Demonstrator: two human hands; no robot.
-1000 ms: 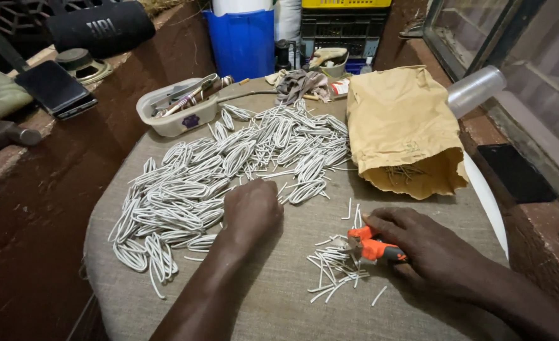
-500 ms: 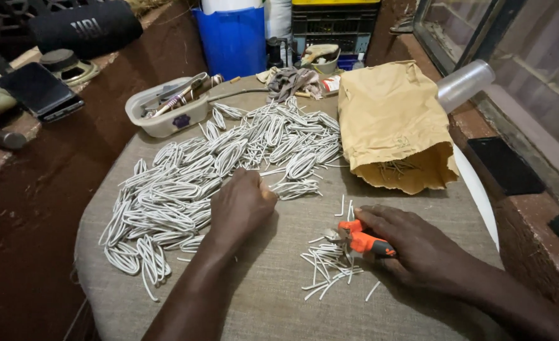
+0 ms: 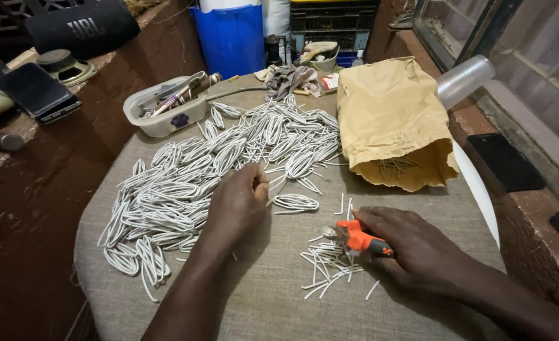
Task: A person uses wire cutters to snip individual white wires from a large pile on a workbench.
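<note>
Wire loops (image 3: 185, 183) lay heaped across the table (image 3: 279, 303), and my left hand (image 3: 238, 202) sat at the heap's near edge, its grip pinched on white wire at the fingertips. One loop (image 3: 295, 203) lay just beside that hand, apart from the pile. My right hand (image 3: 418, 249) was wrapped around the orange cutters (image 3: 358, 239), whose tip rested over the cut pieces (image 3: 327, 265). I judged this the picking step; the next move called for bringing wire across to the cutters.
</note>
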